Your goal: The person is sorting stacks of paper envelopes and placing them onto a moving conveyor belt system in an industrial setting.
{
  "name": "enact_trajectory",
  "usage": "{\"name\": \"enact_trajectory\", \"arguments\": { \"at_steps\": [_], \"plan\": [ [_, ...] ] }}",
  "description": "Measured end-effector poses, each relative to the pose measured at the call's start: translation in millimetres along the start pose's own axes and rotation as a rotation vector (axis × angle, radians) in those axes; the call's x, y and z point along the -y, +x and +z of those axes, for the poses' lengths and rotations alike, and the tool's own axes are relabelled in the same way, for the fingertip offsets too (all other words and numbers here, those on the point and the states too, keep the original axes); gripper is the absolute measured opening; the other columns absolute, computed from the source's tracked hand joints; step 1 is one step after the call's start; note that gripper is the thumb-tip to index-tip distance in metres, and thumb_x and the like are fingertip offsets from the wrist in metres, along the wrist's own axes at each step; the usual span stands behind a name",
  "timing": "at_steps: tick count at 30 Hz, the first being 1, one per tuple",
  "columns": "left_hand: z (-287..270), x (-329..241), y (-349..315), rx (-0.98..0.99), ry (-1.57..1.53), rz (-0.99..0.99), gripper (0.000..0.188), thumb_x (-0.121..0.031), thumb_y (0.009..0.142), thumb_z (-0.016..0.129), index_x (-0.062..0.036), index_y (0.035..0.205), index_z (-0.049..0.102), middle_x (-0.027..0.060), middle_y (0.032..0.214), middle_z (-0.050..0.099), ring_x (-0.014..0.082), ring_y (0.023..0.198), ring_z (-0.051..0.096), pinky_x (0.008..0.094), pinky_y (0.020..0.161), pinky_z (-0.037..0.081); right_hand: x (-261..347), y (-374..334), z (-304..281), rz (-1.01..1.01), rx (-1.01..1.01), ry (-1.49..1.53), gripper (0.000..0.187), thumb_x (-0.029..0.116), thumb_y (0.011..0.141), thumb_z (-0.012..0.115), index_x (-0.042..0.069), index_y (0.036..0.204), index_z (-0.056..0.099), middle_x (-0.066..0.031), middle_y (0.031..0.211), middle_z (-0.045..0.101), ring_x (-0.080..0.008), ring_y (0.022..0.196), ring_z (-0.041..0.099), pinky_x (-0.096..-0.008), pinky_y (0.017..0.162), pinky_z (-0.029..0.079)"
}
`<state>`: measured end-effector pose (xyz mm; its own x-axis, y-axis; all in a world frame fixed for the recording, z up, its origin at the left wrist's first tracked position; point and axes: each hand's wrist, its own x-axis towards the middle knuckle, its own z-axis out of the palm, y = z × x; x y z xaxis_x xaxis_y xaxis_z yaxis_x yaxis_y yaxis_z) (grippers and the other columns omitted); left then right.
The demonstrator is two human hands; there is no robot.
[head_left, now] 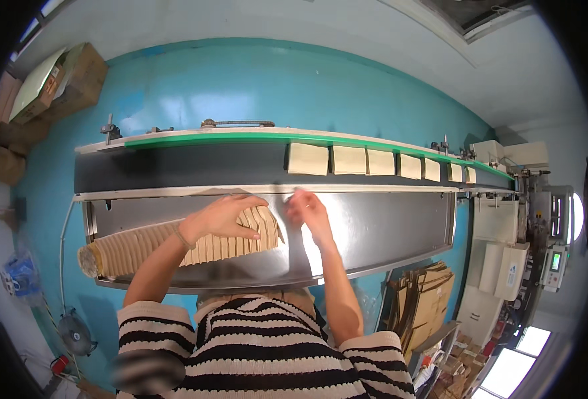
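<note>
A long row of brown folded paper pieces (154,241), packed on edge, lies on the left part of a metal tray (387,233). My left hand (224,218) is laid over the right end of this row, its fingers at the far side and its thumb across the top, gripping the pieces. To the right, my right hand (310,214) is raised above the tray, close to the belt's near edge. Its fingers are smeared by motion, and I cannot make out anything in them. Several pale flat packets (308,159) lie in a line on the dark conveyor belt (194,167).
A green rail (241,137) runs along the belt's far side, with metal clamps (111,130) behind it. Flattened cardboard (424,302) leans below the tray on the right. Machinery with a control panel (556,261) stands at the far right. Cardboard boxes (74,80) are stacked at upper left.
</note>
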<state>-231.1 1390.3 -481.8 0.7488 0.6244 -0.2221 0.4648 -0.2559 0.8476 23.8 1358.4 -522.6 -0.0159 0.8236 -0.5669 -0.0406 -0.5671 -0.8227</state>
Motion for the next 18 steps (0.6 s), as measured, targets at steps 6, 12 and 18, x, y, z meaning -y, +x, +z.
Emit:
{"name": "enact_trajectory", "arguments": {
  "at_steps": [6,12,18],
  "plan": [
    [-4,1,-11,-0.027,0.015,0.035,0.069,-0.046,0.075,0.074,-0.0117,0.131,0.051,0.0157,0.124,0.058,0.0352,0.117,0.054,0.0434,0.099,0.043,1,-41,27,-0.079,0.217,-0.148,0.026,0.021,0.092,0.066,0.000,0.105,0.060,-0.0053,0.088,0.064,-0.0097,0.078,0.060,-0.0228,0.068,0.048],
    [-4,6,-11,-0.045,0.005,0.037,0.067,-0.046,0.076,0.074,-0.0118,0.130,0.052,0.0155,0.122,0.059,0.0363,0.111,0.057,0.0436,0.095,0.046,8,-1,3,-0.112,-0.079,-0.006,0.028,0.025,0.096,0.060,-0.001,0.107,0.060,-0.0067,0.088,0.066,-0.0106,0.074,0.062,-0.0249,0.066,0.050],
    [-2,16,-12,-0.051,-0.010,0.036,0.069,-0.045,0.075,0.074,-0.0119,0.131,0.052,0.0158,0.122,0.059,0.0367,0.111,0.057,0.0443,0.095,0.046,-10,-29,52,-0.311,0.001,-0.680,0.047,0.037,0.089,0.067,0.000,0.116,0.060,-0.0110,0.098,0.067,-0.0179,0.096,0.063,-0.0289,0.079,0.050]
  ]
}}
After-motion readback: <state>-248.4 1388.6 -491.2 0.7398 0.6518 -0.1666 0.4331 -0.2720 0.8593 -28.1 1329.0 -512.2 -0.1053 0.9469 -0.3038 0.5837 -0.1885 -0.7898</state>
